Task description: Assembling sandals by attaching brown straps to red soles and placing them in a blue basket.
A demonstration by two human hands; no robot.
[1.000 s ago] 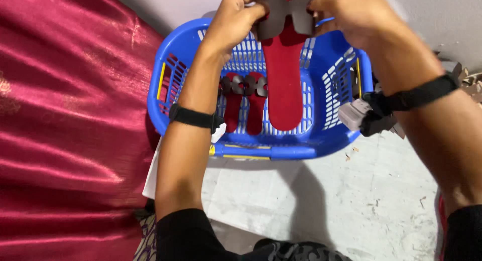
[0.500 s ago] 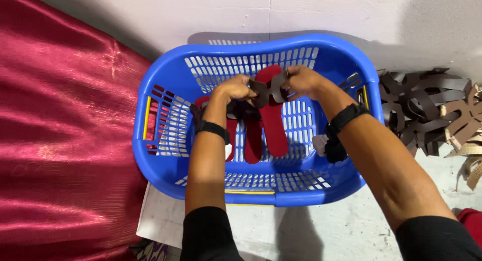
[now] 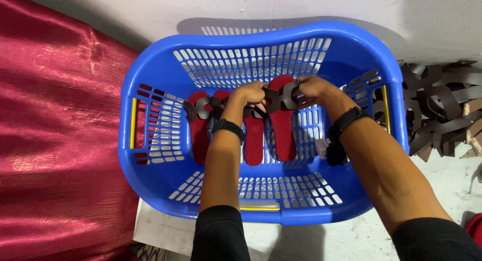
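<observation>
The red foam sandal sole with a dark brown strap [image 3: 282, 121] is lying flat on the bottom of the blue slotted plastic laundry basket [image 3: 150, 155], rightmost of three such soles. The left hand [image 3: 249, 94] and the right hand [image 3: 311, 89] are both pinching its strap, fingers closed. The left forearm is partly hiding the middle sole [image 3: 253, 135]. Dark brown cut straps [image 3: 442, 108] are lying heaped outside, cut off at the right edge
</observation>
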